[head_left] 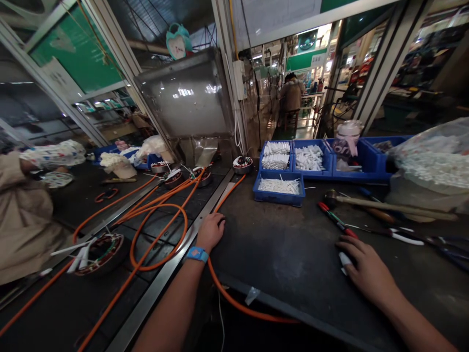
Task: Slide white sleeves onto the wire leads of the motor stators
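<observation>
My left hand, with a blue band at the wrist, rests at the metal rail along the bench edge. An orange hose runs beneath this hand. Its fingers are bent down and mostly hidden, so whether they grip the hose is unclear. On the dark worktop lies my right hand, fingers stretched out and white wrapping on the thumb. Just beyond its fingertips is a red-handled tool. A wound motor stator sits farther back, near the rail.
White tubes fill a small blue tray and blue bins behind it. A hammer and pliers lie rightward by a plastic bag. Leftward are looped orange hoses, another stator and a co-worker's sleeve.
</observation>
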Action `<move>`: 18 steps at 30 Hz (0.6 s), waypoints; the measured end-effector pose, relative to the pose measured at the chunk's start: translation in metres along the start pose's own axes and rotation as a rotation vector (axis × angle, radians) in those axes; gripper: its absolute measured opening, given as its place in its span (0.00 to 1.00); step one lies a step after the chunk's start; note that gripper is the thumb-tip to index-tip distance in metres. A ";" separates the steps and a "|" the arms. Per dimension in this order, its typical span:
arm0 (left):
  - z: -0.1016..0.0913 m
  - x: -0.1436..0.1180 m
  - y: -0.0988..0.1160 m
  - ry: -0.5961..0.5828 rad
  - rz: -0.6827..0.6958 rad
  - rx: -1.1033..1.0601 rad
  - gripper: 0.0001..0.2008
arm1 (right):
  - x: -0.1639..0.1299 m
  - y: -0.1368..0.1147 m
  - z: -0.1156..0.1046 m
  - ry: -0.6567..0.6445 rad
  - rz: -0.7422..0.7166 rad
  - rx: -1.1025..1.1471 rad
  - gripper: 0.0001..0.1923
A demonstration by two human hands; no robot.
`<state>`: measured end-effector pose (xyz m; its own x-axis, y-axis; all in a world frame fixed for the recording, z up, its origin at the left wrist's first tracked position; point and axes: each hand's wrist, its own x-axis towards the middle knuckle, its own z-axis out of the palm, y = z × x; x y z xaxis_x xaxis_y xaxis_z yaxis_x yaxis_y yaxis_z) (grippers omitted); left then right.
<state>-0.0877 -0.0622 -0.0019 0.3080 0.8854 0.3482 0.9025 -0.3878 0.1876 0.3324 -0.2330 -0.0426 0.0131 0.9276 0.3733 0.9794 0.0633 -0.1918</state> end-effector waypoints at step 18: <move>0.001 -0.001 0.002 0.007 0.000 0.038 0.10 | 0.000 0.002 0.001 -0.002 -0.008 -0.023 0.22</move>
<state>-0.0856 -0.0633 -0.0029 0.3058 0.8837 0.3542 0.9135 -0.3772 0.1523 0.3341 -0.2331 -0.0438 0.0053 0.9278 0.3730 0.9838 0.0621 -0.1684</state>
